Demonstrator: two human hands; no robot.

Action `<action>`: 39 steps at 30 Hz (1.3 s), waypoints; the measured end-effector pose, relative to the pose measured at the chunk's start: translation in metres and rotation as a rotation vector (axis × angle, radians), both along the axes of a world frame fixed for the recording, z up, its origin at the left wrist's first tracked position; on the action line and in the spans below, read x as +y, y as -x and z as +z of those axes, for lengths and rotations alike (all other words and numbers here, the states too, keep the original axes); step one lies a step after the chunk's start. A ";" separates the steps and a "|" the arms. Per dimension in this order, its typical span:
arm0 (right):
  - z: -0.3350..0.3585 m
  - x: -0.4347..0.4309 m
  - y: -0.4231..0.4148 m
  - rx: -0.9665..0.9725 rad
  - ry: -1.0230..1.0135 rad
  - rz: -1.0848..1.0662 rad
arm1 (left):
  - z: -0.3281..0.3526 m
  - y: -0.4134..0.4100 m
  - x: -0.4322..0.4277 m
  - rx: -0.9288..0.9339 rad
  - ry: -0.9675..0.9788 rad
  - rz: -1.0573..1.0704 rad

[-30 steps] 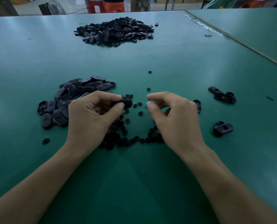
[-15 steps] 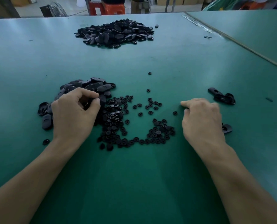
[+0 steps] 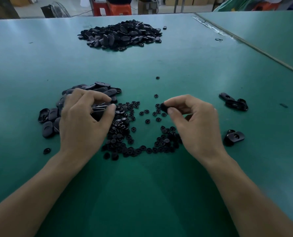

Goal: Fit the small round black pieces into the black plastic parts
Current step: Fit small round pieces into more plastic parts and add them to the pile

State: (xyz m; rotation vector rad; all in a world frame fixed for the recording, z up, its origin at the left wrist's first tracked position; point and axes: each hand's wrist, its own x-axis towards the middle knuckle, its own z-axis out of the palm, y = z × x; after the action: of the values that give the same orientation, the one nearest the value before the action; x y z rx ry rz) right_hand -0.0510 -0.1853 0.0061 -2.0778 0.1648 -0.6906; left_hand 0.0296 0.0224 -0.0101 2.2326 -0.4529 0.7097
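Head view: left hand (image 3: 84, 120) grips a plastic part (image 3: 100, 107), offered for fitting. Right hand (image 3: 195, 124) pinches what's probably a round piece (image 3: 163, 106), mid-way across the table (image 3: 145, 194).

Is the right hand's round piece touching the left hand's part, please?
Apart: the head view shows green table between the round piece in the right hand and the plastic part in the left hand.

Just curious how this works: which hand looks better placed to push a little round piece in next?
The right hand, probably: it already pinches a round piece, while the left hand grips a plastic part.
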 end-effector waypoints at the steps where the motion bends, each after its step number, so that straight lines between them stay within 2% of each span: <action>1: 0.000 0.004 0.000 0.006 -0.059 0.068 | 0.001 0.004 -0.003 0.001 0.040 -0.069; 4: -0.002 0.013 0.000 0.034 -0.189 0.233 | 0.002 0.019 -0.016 0.081 0.185 -0.269; 7: -0.003 0.019 0.000 0.023 -0.260 0.338 | 0.001 0.029 -0.025 0.135 0.211 -0.397; 13: -0.004 0.020 0.001 0.026 -0.314 0.362 | 0.000 0.024 -0.023 0.230 0.250 -0.428; 19: -0.006 0.019 0.000 0.073 -0.190 0.265 | 0.002 0.020 -0.022 0.277 0.349 -0.424; 33: -0.006 0.023 0.000 0.057 -0.327 0.304 | 0.004 0.023 -0.022 0.289 0.350 -0.509; 36: -0.007 0.026 0.002 0.074 -0.260 0.304 | 0.004 0.023 -0.022 0.277 0.345 -0.518; 39: -0.010 0.022 0.002 0.053 -0.055 0.166 | 0.003 0.023 -0.022 0.264 0.349 -0.507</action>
State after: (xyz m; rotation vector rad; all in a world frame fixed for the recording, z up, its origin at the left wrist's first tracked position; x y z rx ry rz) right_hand -0.0527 -0.1630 -0.0041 -2.0314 0.0401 -0.5256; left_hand 0.0066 0.0000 -0.0067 1.7470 -0.6698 0.2023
